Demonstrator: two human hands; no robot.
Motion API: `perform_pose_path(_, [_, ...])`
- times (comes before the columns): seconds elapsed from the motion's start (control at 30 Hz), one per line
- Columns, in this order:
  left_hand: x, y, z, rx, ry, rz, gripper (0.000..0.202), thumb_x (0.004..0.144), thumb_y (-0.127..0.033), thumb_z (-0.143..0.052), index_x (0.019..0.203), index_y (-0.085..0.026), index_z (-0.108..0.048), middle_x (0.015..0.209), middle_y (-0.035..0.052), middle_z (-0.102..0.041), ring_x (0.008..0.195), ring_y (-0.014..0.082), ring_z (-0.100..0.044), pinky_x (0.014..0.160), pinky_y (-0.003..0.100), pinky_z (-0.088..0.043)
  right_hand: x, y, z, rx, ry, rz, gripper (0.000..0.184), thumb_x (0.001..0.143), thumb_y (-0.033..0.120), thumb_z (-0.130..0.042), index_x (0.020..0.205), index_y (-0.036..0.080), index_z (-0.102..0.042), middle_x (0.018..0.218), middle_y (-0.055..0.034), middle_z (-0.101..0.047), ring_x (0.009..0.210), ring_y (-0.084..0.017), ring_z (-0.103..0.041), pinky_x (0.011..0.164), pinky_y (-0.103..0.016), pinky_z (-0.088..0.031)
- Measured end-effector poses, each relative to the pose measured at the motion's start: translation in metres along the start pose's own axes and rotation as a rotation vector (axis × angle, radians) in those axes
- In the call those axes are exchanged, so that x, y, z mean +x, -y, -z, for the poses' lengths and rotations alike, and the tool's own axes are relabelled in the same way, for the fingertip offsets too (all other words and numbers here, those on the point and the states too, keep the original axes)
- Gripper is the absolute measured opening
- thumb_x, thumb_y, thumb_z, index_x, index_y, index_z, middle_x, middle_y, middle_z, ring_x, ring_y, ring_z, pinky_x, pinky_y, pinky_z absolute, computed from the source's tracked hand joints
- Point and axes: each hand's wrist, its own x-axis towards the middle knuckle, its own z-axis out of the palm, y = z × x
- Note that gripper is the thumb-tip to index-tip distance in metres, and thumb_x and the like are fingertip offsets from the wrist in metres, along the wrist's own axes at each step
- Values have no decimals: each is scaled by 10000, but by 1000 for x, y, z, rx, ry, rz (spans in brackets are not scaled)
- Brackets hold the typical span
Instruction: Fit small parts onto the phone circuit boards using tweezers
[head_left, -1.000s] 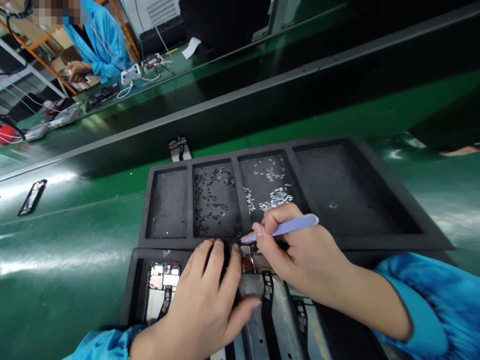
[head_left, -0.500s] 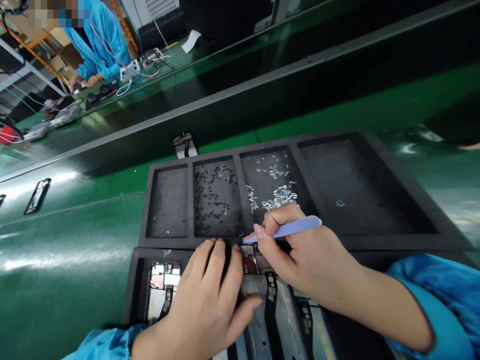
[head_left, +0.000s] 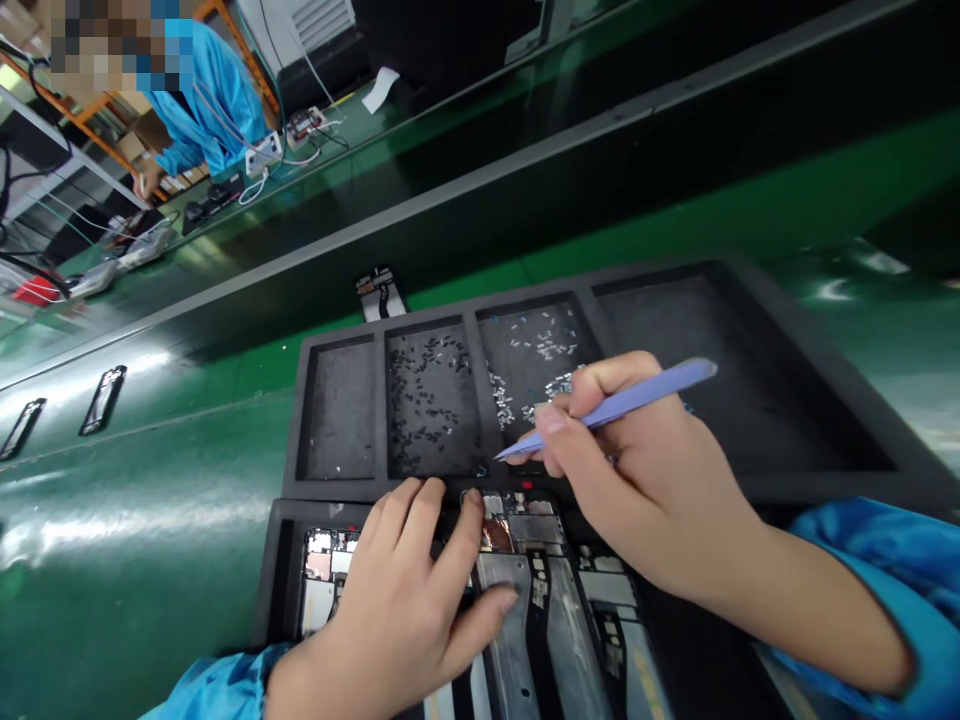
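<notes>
My left hand [head_left: 409, 600] lies flat with its fingers spread on an opened phone body [head_left: 525, 610] in the near black foam tray [head_left: 274, 570], pressing it down near its top edge. My right hand [head_left: 637, 470] pinches a pair of light purple tweezers [head_left: 607, 408]. Their tip hovers over the front edge of the compartment of small silver parts [head_left: 536, 370] in the far black tray [head_left: 341, 485]. To its left, another compartment holds small dark parts [head_left: 427, 395]. A second opened phone body [head_left: 322, 580] shows left of my left hand.
A green conveyor belt [head_left: 135, 520] runs on the left with black phone frames [head_left: 103, 400] lying on it. A flex-cable part [head_left: 381, 292] lies behind the far tray. At the top left a person in a blue coat [head_left: 202, 100] works beside cables and devices.
My right hand lifted the tweezers off the phone body and moved up and away, over the silver-parts compartment. My left hand stayed on the phone. The view shifted slightly.
</notes>
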Motion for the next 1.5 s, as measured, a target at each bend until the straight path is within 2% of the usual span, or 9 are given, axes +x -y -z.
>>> perform_pose_path(0.13, [0, 1, 3, 14, -17, -25, 516, 1028, -403, -551, 1418, -64, -552, 1337, 232, -510, 1200, 381, -512, 950, 562, -575, 6, -6, 3, 77, 20, -48, 149, 982, 280, -536, 919, 284, -401, 596, 48, -696, 542, -186, -736, 467, -254, -526])
perform_pose_path(0.37, [4, 1, 5, 53, 32, -1, 505, 1052, -417, -502, 1438, -94, -541, 1295, 212, -519, 1157, 359, -510, 906, 551, -583, 10, -5, 4, 55, 145, -163, 160, 980, 359, -510, 889, 279, -405, 600, 24, -698, 556, -209, -726, 491, -307, -516])
perform_pose_path(0.6, [0, 3, 2, 84, -14, -51, 488, 1047, -418, -531, 1392, -75, -557, 1318, 226, -496, 1184, 368, -512, 927, 542, -578, 10, -7, 4, 52, 206, -195, 159, 978, 391, -482, 906, 275, -400, 606, 27, -705, 511, -197, -683, 504, -326, -477])
perform_pose_path(0.77, [3, 1, 5, 51, 19, -19, 459, 1043, -388, -502, 1391, -93, -552, 1291, 210, -499, 1163, 357, -501, 925, 545, -575, 8, -8, 3, 65, 233, -203, 158, 994, 394, -452, 911, 271, -396, 591, 42, -689, 547, -193, -696, 569, -325, -502])
perform_pose_path(1.0, [2, -3, 5, 89, 43, -14, 482, 1033, -356, -488, 1415, -65, -527, 1315, 235, -474, 1186, 374, -467, 942, 555, -562, 7, -9, 2, 32, 259, -208, 170, 997, 425, -421, 929, 270, -407, 580, 39, -647, 545, -204, -674, 575, -332, -469])
perform_pose_path(1.2, [3, -4, 5, 79, 55, 7, 445, 1020, -337, -494, 1393, -102, -554, 1308, 217, -469, 1182, 371, -463, 933, 559, -560, 8, -5, 3, -1, 265, -214, 190, 980, 444, -412, 908, 268, -420, 623, -1, -663, 575, -223, -674, 603, -344, -466])
perform_pose_path(1.5, [1, -8, 3, 122, 39, 0, 470, 1005, -278, -522, 1431, -82, -533, 1346, 238, -452, 1205, 372, -461, 938, 542, -567, 7, -3, 3, -4, 299, -244, 185, 961, 449, -382, 905, 275, -414, 601, 6, -647, 564, -232, -654, 593, -348, -451])
